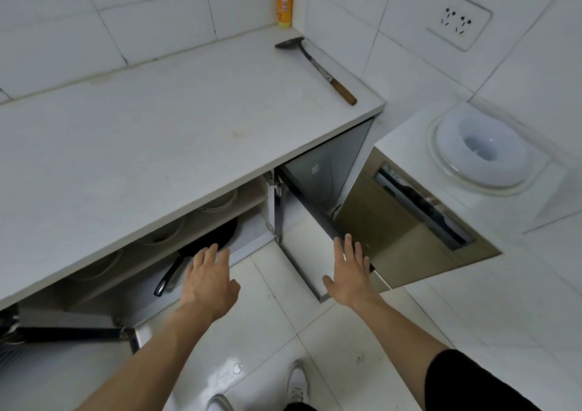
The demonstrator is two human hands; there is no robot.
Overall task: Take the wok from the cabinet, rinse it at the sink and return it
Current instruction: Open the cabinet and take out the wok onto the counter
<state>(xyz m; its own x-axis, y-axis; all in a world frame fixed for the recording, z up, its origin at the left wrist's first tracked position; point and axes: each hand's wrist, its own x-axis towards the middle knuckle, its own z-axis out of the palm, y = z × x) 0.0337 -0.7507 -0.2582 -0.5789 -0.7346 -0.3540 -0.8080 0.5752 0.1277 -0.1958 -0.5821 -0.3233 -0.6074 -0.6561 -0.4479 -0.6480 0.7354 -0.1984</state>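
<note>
Black wok (217, 237), lower cabinet shelf: left hand (209, 280) lying nearer, reaching in.
Both hands spreading wide, holding nothing; right hand (349, 270) touching the open door (302, 240); wok handle (168, 277) pointing outward, left of the left hand.

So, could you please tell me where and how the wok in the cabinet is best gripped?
Probably by its long black handle, which points out toward the open front of the cabinet. The left hand is nearest; come from the front and curl the fingers around it. The wok bowl lies deeper under the shelf.
</note>
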